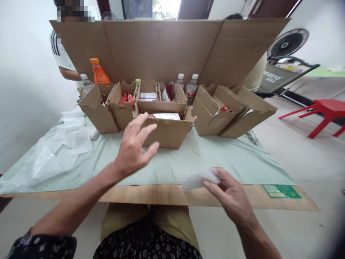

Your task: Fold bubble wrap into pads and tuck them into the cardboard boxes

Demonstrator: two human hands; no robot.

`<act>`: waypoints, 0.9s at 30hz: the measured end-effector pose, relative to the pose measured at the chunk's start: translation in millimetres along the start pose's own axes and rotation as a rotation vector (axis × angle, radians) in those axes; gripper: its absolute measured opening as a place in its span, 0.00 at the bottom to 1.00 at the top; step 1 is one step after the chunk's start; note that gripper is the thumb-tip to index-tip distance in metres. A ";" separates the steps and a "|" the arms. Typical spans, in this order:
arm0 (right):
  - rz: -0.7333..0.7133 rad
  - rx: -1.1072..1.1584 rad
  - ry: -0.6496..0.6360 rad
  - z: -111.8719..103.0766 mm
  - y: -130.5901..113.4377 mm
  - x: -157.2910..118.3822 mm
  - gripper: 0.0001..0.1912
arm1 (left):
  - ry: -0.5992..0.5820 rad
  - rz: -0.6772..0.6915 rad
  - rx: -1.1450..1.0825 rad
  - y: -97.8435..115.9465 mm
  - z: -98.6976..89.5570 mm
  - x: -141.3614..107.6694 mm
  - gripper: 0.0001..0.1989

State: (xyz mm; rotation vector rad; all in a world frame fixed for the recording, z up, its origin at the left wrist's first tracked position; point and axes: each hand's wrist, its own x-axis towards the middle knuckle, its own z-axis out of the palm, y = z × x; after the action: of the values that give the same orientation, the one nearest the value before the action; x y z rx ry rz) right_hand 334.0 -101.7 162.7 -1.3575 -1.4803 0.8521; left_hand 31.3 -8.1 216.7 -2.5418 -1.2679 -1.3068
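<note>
From my left, crumpled bubble wrap (47,163) covers that end of the worktop (161,194), and beyond it I see a co-worker's white sleeve (62,54) with black stripes. A bottle of orange drink (100,75) stands behind the leftmost cardboard box (101,117); I see no wording on it. My left hand (132,148) is empty, fingers spread, hanging just before the front cardboard box (168,133), where a white packet (166,116) shows at the rim. Behind that, a white carton (148,96) bears a purple strip, and a clear bottle (192,86) wears a red-and-white label too small for me to read. The small bubble-wrapped piece (196,178) is above the worktop's front edge, pinched between the thumb and fingers of my right hand (233,196); my two hands are well apart. Further right lies a green card (281,191), its print illegible. On the dark chair (273,81) behind, I can make out "OJE" within the white lettering.
</note>
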 end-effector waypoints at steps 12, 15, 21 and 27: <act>-0.319 0.160 0.401 -50.7 -80.0 123.2 0.15 | -0.908 0.194 -0.112 -37.5 80.7 185.6 0.26; -0.326 0.214 0.357 -44.7 -77.2 157.2 0.18 | -0.989 0.200 -0.106 -37.8 95.9 189.6 0.28; -0.370 0.138 0.302 -31.2 -64.9 190.9 0.24 | -0.955 0.186 -0.096 -42.6 95.8 186.1 0.21; -0.426 -0.142 0.268 -25.5 -64.4 206.9 0.22 | -0.956 0.150 -0.155 -46.0 83.0 181.9 0.19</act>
State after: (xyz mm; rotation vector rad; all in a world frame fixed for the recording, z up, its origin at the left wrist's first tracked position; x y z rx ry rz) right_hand 343.1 89.9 266.8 -1.1420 -1.5574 0.2878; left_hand 115.1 170.8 272.4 -3.4232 -0.9897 -0.0924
